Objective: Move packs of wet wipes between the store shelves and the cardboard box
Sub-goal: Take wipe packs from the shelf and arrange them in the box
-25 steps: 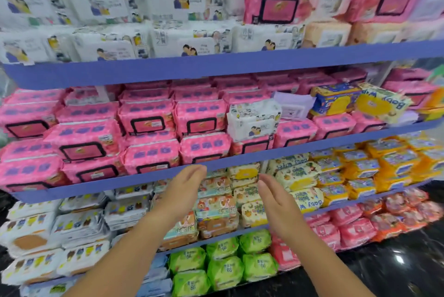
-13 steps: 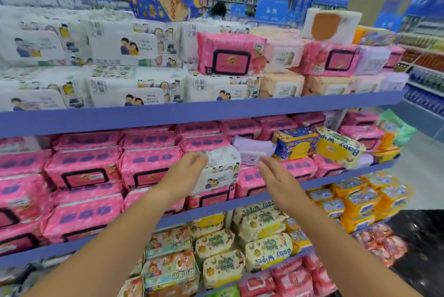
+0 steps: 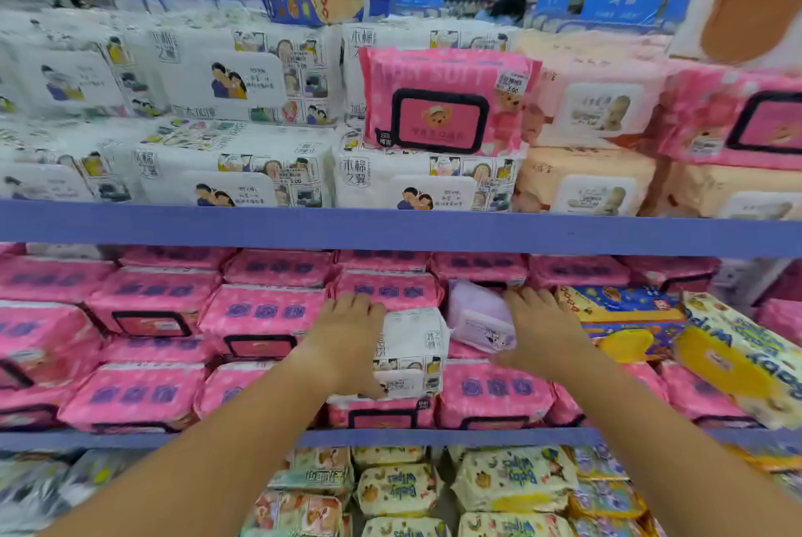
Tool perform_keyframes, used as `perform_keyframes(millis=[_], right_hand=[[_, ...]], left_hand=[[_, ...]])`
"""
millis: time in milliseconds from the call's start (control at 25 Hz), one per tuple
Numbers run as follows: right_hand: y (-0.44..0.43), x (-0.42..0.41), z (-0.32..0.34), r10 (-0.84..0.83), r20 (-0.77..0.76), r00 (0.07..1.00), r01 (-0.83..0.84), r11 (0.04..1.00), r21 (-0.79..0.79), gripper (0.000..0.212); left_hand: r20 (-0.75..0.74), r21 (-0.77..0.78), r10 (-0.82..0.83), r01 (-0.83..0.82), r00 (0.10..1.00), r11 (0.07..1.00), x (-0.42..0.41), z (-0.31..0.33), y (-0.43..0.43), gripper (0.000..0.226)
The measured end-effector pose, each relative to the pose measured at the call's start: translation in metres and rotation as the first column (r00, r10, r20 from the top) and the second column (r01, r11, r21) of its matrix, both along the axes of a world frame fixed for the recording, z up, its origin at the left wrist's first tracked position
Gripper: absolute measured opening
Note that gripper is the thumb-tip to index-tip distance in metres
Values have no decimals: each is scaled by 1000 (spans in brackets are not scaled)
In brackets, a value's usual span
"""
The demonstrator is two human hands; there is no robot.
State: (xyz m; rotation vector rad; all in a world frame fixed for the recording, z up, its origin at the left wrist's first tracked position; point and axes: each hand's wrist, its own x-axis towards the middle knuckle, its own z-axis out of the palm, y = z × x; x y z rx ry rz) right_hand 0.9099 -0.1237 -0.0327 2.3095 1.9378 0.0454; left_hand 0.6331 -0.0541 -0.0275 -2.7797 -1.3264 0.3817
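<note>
A white pack of wet wipes lies on top of pink packs on the middle shelf. My left hand grips its left end, fingers on top and thumb under the front edge. Just to its right lies a lilac pack. My right hand covers that pack's right side, with the thumb along its front. The cardboard box is not in view.
White packs and one pink pack fill the top shelf. A blue-and-yellow pack and a yellow baby-wipes pack lie right of my right hand. Yellow packs fill the shelf below. People stand in the far aisle.
Both hands rose from the lower shelf's level and reached forward to the middle shelf. The left hand closed on the white pack and the right hand on the lilac pack.
</note>
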Motion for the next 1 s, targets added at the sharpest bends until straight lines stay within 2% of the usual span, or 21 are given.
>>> perform_keyframes(millis=[80,160,320,400,480,520,600,680,720,800,840,880,920,1000], right_hand=[[10,9,-5,50,67,996,-51,999,11,79],[11,11,-5,78,39,996,-80,996,49,62],[-25,-10,7,38,-266,963,-11,995,104,44],[-59,-27,16,22,-343,939,32,988,150,39],[-97,-52,22,15,-409,912,61,983,173,35],[-117,-70,21,9,-438,899,69,984,163,34],[-153,-122,15,-8,-491,871,68,992,106,40],[-181,-187,3,-10,-554,833,40,998,42,47],[-193,-224,-5,-6,-576,817,18,1000,14,50],[-211,-302,-30,29,-608,794,-49,999,-16,54],[-216,-339,-45,45,-634,772,-79,997,-25,55],[-219,-375,-60,47,-663,747,-101,994,-43,57],[-221,-411,-75,47,-687,725,-120,991,-60,61],[-221,-475,-105,39,-703,710,-157,982,-104,71]], left_hand=[[-82,-16,38,-39,996,999,11,6,3,112],[-77,-46,79,-83,994,996,13,12,-2,112],[103,-39,125,-122,987,992,-13,21,-48,100],[277,-153,212,-174,937,973,-42,23,-82,88],[454,-350,378,-228,807,909,-82,25,-120,77],[493,-452,480,-258,726,854,-107,24,-139,73],[488,-605,641,-300,592,738,-168,17,-175,67],[440,-669,735,-357,515,651,-243,-3,-208,61],[400,-698,783,-395,476,597,-284,-14,-226,72],[340,-764,873,-439,350,473,-366,-34,-264,115],[328,-799,907,-434,264,416,-404,-47,-283,129],[320,-830,932,-425,170,362,-438,-58,-300,130],[300,-857,950,-411,91,310,-469,-66,-313,115],[258,-878,966,-412,17,241,-523,-86,-327,54]])
